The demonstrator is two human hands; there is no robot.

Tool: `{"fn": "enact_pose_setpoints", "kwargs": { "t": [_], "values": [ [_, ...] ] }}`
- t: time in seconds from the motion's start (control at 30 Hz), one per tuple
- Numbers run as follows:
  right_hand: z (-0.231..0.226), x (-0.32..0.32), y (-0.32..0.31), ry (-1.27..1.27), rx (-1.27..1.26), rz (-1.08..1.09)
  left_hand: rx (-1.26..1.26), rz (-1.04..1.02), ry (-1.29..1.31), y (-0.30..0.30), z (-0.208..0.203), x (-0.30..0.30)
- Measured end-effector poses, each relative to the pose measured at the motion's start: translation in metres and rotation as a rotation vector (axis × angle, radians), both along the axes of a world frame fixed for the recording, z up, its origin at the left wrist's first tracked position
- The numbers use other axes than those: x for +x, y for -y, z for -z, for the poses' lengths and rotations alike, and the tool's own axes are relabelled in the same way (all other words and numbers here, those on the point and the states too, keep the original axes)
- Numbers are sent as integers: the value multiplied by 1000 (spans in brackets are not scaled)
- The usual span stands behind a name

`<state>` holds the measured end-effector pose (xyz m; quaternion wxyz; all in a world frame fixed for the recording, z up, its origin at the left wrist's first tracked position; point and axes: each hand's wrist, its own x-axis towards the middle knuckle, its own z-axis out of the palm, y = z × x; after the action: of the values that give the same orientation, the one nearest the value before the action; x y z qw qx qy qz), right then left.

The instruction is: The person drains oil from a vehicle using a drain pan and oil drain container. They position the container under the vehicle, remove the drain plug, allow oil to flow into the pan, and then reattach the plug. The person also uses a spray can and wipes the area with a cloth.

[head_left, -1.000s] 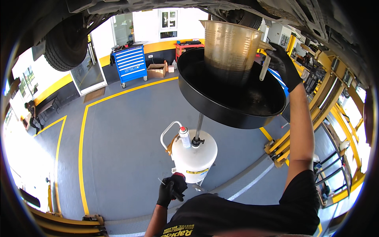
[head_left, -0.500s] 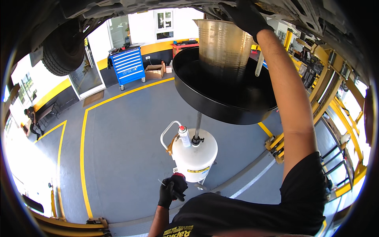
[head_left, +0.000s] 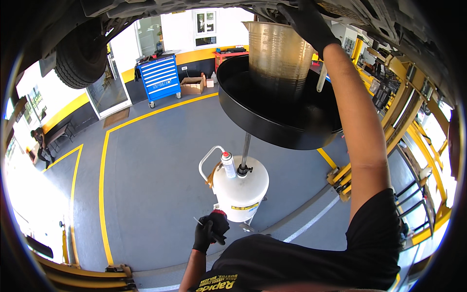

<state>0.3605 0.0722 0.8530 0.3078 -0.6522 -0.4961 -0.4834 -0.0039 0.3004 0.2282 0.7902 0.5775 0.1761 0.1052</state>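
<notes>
The right hand (head_left: pixel 309 22), in a black glove, is reaching up to the car's underside (head_left: pixel 194 6) right above the jug (head_left: pixel 279 53); its fingers are pressing against the metal there, and whether they are gripping anything I cannot tell. The left hand (head_left: pixel 210 232), also gloved, is hanging low by the hip, fingers curled tight around a thin tool (head_left: pixel 206 228) with a red bit at the top.

Just below the right hand, the clear jug is standing upright inside the black drain pan (head_left: pixel 253 124). The pan is sitting on a thin post (head_left: pixel 245 151) rising from the white tank (head_left: pixel 241 190), which is standing on the floor (head_left: pixel 155 170) just ahead of the left hand. A spray can (head_left: pixel 228 164) is resting on the tank beside the post.

The jug is looking like stiff, light plastic, probably oily and slick, so it is best taken by its rim or handle side with a firm grip. The pan is looking heavy and awkward; steadying it at the rim seems safest. The tool is rigid and light, gripping well along its shaft.

Far beyond the left hand, a blue tool cart (head_left: pixel 158 78) is standing by the wall
</notes>
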Motion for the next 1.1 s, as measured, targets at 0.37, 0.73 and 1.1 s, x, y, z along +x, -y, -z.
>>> {"fn": "enact_pose_setpoints", "kwargs": {
  "t": [0.37,0.73,1.1],
  "values": [
    [-56,53,-3,-1173,179,-1254,-11,61,-40,2,-21,5],
    [-55,72,-36,-1106,374,-1323,-35,-71,-39,2,-9,-13],
    [-51,87,-42,-1086,442,-1349,32,-57,-60,-3,-8,-12]
  ]
}}
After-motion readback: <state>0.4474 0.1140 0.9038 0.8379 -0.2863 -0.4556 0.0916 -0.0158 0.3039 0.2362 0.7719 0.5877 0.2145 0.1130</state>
